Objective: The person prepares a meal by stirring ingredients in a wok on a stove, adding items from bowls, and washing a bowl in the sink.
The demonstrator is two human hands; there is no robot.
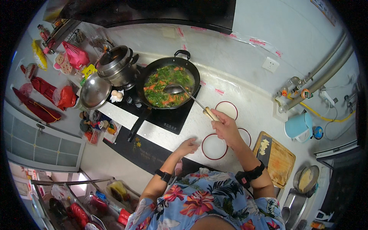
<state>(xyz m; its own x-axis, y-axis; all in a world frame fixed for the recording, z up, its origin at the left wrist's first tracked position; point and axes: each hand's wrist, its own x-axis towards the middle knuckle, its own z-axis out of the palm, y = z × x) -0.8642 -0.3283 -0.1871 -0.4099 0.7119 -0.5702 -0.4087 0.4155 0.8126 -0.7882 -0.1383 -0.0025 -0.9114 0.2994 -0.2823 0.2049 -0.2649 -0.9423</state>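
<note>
My right hand (225, 126) grips the pale handle of a metal ladle (173, 88), whose bowl rests among chopped greens and orange pieces (164, 77) in liquid. These fill a black two-handled wok (198, 75) on the black cooktop (169, 122). My left hand (187, 147) hovers by the counter's front edge, holding nothing, fingers slightly bent and apart. Just right of it stands a white bowl with a red rim (214, 146). A second red-rimmed bowl (227, 109) is behind my right hand, and a third (244, 136) is partly hidden by my right forearm.
A lidded steel pot (116, 67), a steel lid (95, 90) and eggs (117, 94) lie left of the wok. The wok's long handle (139, 125) juts past the counter edge. At right are a wooden cutting board (280, 164), a knife with chopped pieces (264, 146) and a blue kettle (299, 126).
</note>
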